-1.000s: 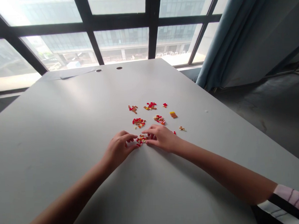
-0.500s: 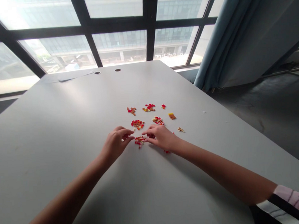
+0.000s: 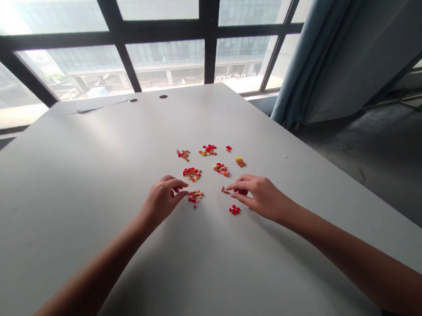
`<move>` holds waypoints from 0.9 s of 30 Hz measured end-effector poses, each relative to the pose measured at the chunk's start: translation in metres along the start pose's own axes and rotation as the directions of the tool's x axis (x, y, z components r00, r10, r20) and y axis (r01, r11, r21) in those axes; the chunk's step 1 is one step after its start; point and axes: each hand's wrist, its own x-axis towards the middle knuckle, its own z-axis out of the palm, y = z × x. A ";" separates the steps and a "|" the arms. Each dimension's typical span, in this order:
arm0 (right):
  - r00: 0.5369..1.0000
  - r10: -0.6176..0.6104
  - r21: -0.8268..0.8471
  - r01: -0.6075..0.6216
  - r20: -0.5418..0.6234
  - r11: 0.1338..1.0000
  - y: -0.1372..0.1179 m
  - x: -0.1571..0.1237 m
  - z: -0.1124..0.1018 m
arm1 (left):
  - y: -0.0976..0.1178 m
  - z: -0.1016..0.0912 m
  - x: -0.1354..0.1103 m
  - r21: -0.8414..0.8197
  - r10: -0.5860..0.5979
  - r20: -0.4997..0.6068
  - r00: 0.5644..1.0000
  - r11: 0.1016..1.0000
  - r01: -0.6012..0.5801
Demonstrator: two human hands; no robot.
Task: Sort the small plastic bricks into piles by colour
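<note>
Though it's tough to tell from here, my left hand point(image 3: 160, 200) sits loosely curled, red brick pile point(image 3: 195, 198) at 3 o'clock; my right hand point(image 3: 258, 195) spreads, orange brick point(image 3: 225, 190) at 9 o'clock.

Two bare arms enter the view: a slim left forearm point(image 3: 79, 283) from the near left and a slim right forearm point(image 3: 361, 268) from the near right, each narrowing smoothly towards the wrist. The left grip point(image 3: 160, 200) and the right grip point(image 3: 259, 197) are bare hands with slender, tapering fingers point(image 3: 242, 187). At the near edge, just beside the right forearm, a sliver of dark clothing point(image 3: 387, 315) shows, too small to tell more.
</note>
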 end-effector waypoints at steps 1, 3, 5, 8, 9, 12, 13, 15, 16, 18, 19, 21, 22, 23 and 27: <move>1.000 0.013 -0.025 -0.013 -0.009 1.000 0.002 -0.006 -0.004 | 0.002 -0.002 -0.006 -0.032 -0.020 0.027 0.999 0.999 0.020; 0.999 0.041 -0.062 -0.042 -0.022 0.997 0.006 -0.015 -0.009 | 0.004 -0.002 -0.018 -0.064 -0.064 0.050 0.997 0.996 0.067; 0.998 0.060 -0.066 -0.060 -0.005 0.996 0.008 -0.023 -0.010 | 0.007 0.001 -0.025 -0.052 -0.096 0.053 0.994 0.994 0.099; 0.995 0.068 -0.039 -0.065 0.066 0.997 0.005 -0.027 -0.004 | 0.012 0.010 -0.024 -0.019 -0.112 0.042 0.993 0.993 0.113; 0.994 0.063 -0.036 -0.060 0.088 0.998 0.003 -0.027 0.000 | 0.014 0.012 -0.022 -0.011 -0.111 0.038 0.993 0.994 0.111; 0.993 0.043 -0.070 -0.035 0.112 0.997 -0.003 -0.028 0.011 | 0.017 0.015 -0.018 0.000 -0.095 0.021 0.995 0.995 0.095; 0.994 0.034 -0.089 -0.024 0.106 0.996 -0.004 -0.029 0.014 | 0.017 0.015 -0.018 0.000 -0.089 0.018 0.996 0.996 0.089; 0.998 0.003 -0.114 0.005 0.069 0.993 -0.005 -0.034 0.015 | 0.018 0.013 -0.023 -0.002 -0.072 0.018 0.997 0.997 0.072; 0.999 -0.015 -0.122 0.018 0.029 0.992 -0.004 -0.037 0.015 | 0.018 0.013 -0.025 0.001 -0.061 0.019 0.998 0.998 0.061; 0.994 -0.037 -0.146 0.022 -0.105 0.989 0.002 -0.045 0.010 | 0.019 0.014 -0.029 0.017 -0.040 0.016 0.999 0.999 0.040; 0.984 -0.037 -0.161 0.008 -0.177 0.987 0.006 -0.049 0.008 | 0.019 0.015 -0.030 0.028 -0.034 0.014 0.999 0.999 0.033; 0.963 -0.021 -0.185 -0.030 -0.269 0.982 0.015 -0.055 0.004 | 0.020 0.018 -0.029 0.049 -0.031 0.012 0.999 0.998 0.030; 0.961 -0.014 -0.187 -0.040 -0.277 0.982 0.019 -0.057 0.004 | 0.021 0.019 -0.027 0.056 -0.031 0.009 0.999 0.998 0.030; 0.964 -0.014 -0.184 -0.037 -0.266 0.982 0.023 -0.059 0.004 | 0.021 0.020 -0.025 0.061 -0.030 0.003 1.000 0.998 0.030; 0.978 -0.062 -0.197 0.022 -0.200 0.980 0.026 -0.060 0.012 | 0.019 0.015 -0.025 0.076 0.013 -0.033 0.999 0.997 -0.010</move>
